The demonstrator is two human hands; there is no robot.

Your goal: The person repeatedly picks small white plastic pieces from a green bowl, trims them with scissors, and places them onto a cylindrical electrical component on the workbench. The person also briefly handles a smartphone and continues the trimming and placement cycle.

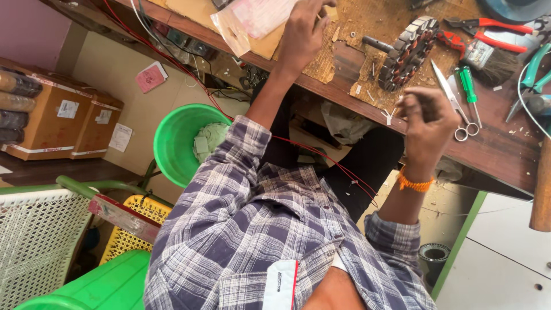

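left hand (301, 34): fingers on a plastic packet (252, 17), cut off by frame | right hand (425, 117): curled near stator (407, 54), pinch contents unclear

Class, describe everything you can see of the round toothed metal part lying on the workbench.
The round metal part is a ring of dark steel teeth with reddish copper showing between them. It rests tilted on the worn wooden workbench, amid chips and scraps. A dark bolt touches its left side. Neither hand touches it; the right hand hovers just below.
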